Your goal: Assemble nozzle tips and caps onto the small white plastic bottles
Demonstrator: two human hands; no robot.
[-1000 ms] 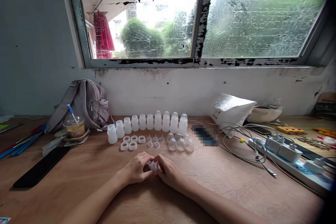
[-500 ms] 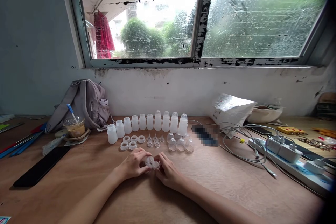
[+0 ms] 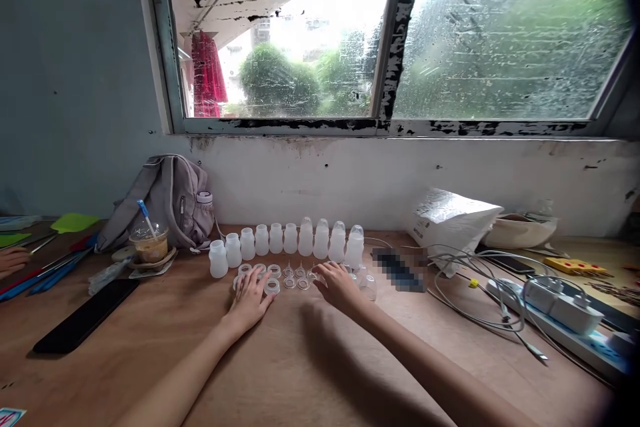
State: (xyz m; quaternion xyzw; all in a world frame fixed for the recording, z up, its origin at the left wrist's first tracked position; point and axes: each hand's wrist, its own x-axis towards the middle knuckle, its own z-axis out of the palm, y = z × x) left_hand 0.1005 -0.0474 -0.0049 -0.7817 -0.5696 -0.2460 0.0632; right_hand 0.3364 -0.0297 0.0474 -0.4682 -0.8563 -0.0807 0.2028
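The left hand (image 3: 249,297) spreads its fingers wide over the white rings (image 3: 272,291); the right hand's (image 3: 337,282) fingertips meet the clear teats (image 3: 300,273), grip unclear.

Over to white rings (image 3: 272,291), clustered flat, partly covered; just right, on to clear teats (image 3: 300,273) in two rows, tips up at the back; further right, to transparent domed caps (image 3: 369,287), mostly hidden.
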